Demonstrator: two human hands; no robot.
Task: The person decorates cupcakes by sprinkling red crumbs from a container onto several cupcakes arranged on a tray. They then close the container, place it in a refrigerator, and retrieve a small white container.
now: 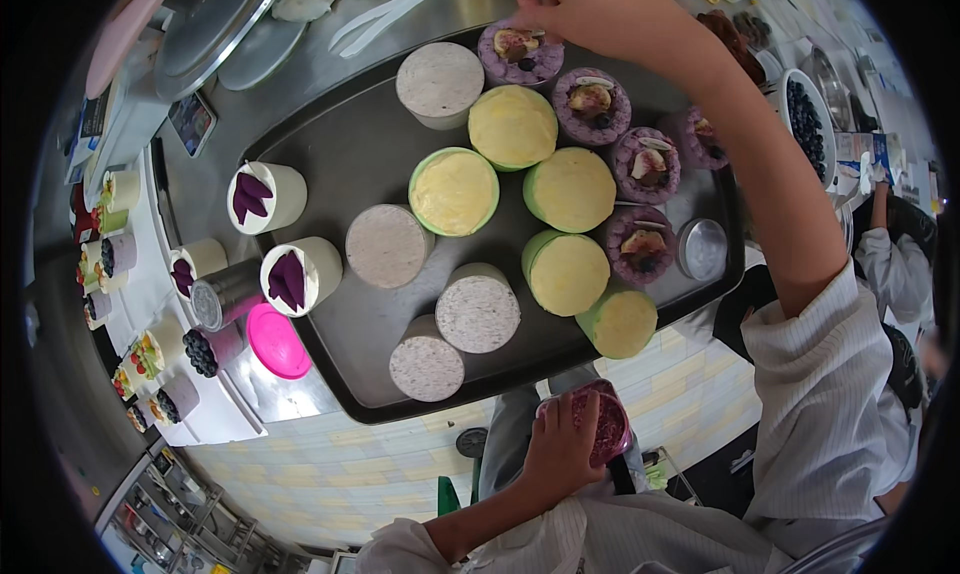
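My left hand (562, 443) grips a clear container of dark pink-red flakes (609, 424) low in front of my body. At the far edge of the dark baking tray (337, 364), my right hand (559, 8) hangs over a small purple cake (514, 60) topped with fig and a blueberry. Its fingertips are bent together; whether something is pinched there cannot be seen. More fig-topped purple cakes (645, 165) line the tray's right side, partly under my forearm. Beside them stand several yellow-topped cakes with green sides (454, 191) and several plain greyish-lilac cakes (478, 308).
Two white cakes with purple leaf-shaped decorations (285, 278) stand at the tray's left edge. Near them are a metal shaker (225, 296) and a pink lid (277, 341). A phone (193, 124) lies farther back. A bowl of blueberries (806, 124) is at right, and another person's sleeve (889, 263) shows beyond.
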